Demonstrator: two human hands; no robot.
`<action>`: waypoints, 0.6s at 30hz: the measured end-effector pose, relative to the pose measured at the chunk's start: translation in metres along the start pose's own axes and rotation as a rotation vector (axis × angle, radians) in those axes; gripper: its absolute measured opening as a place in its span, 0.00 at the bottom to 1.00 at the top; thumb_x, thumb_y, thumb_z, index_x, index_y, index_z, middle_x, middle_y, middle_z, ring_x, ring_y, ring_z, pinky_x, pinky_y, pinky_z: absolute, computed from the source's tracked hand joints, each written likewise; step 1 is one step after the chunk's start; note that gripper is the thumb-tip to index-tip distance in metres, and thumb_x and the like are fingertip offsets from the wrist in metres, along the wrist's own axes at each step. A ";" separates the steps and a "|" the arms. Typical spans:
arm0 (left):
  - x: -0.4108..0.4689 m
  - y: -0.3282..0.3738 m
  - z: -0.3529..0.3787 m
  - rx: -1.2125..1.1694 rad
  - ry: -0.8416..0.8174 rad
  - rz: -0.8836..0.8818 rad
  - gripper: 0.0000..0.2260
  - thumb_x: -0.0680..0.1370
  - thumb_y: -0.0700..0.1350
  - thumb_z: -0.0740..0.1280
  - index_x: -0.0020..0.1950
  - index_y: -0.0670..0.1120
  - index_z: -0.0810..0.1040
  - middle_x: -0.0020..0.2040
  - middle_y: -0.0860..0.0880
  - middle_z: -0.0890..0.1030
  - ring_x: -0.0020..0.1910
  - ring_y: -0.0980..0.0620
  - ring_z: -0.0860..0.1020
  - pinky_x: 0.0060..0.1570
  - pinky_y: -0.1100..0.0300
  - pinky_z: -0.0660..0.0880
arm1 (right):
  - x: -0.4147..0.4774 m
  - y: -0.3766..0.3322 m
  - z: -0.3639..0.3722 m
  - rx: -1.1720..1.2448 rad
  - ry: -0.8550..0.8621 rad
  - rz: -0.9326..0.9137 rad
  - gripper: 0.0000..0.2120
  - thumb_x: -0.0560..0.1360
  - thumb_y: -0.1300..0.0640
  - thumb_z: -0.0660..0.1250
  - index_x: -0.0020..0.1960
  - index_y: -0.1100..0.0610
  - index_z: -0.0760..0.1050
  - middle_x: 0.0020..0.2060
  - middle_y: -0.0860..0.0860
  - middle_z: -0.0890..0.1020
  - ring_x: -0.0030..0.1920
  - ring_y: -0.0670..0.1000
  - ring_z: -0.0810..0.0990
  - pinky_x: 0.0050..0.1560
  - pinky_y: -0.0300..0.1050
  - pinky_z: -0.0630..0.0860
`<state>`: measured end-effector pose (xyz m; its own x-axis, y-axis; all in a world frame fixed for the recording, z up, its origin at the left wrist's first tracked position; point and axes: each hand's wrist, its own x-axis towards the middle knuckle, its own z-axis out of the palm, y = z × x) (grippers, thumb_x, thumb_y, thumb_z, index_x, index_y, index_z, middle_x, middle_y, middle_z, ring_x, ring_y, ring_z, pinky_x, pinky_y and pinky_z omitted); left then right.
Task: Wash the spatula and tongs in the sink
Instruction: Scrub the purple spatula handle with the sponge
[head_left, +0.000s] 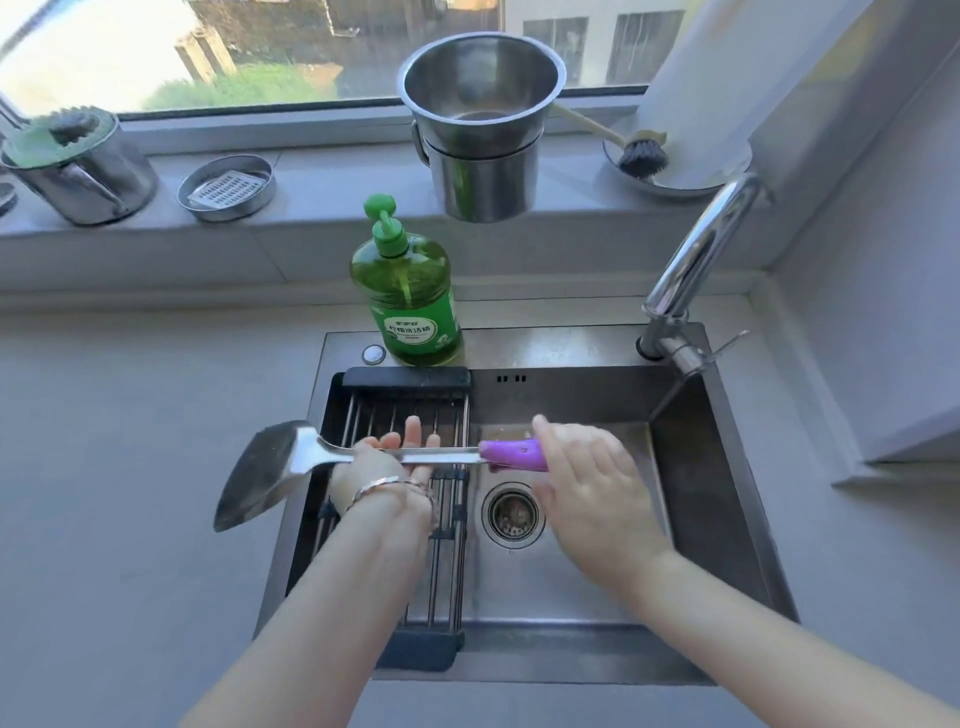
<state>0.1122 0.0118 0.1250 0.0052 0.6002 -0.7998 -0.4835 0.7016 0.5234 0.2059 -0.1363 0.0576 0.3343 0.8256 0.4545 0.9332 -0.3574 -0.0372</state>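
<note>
Head view: sink (571, 397) with rack (395, 413) inside, spatula (291, 462) above in right hand (587, 483).

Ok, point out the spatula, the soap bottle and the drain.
spatula (262, 470): head view, on the metal blade.
soap bottle (410, 306): head view, on the green body.
drain (513, 514): head view, on the strainer.

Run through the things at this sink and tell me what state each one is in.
spatula, held level above the sink, blade out past the left rim.
left hand, fingers straight, supporting the shaft.
right hand, gripping the purple handle.
faucet, no water visible.
soap bottle, upright, pump on, nearly full.
drain rack, lying across the sink's left side.
steel pots, nested, upright.
</note>
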 end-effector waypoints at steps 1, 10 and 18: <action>0.000 0.001 -0.001 -0.007 -0.003 0.004 0.06 0.81 0.39 0.50 0.47 0.41 0.65 0.38 0.47 0.69 0.32 0.50 0.77 0.51 0.46 0.76 | 0.003 0.003 -0.004 0.010 -0.020 0.089 0.21 0.81 0.51 0.49 0.62 0.64 0.71 0.48 0.58 0.81 0.52 0.57 0.75 0.59 0.53 0.66; -0.010 0.001 -0.006 -0.062 0.039 -0.021 0.11 0.81 0.38 0.49 0.40 0.42 0.64 0.42 0.46 0.71 0.32 0.51 0.76 0.50 0.47 0.77 | 0.006 -0.006 -0.010 0.046 -0.168 0.189 0.29 0.80 0.42 0.43 0.62 0.63 0.67 0.54 0.58 0.80 0.60 0.56 0.68 0.71 0.53 0.52; -0.025 0.001 -0.006 -0.081 0.032 -0.006 0.10 0.81 0.36 0.49 0.41 0.41 0.64 0.37 0.47 0.68 0.32 0.50 0.75 0.52 0.45 0.75 | 0.006 -0.006 -0.017 0.045 -0.202 0.198 0.32 0.79 0.39 0.43 0.64 0.65 0.67 0.56 0.59 0.79 0.62 0.56 0.67 0.72 0.51 0.49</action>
<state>0.1061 -0.0048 0.1435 -0.0188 0.5823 -0.8127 -0.5531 0.6711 0.4937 0.2000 -0.1363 0.0758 0.5263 0.8132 0.2484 0.8503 -0.5048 -0.1491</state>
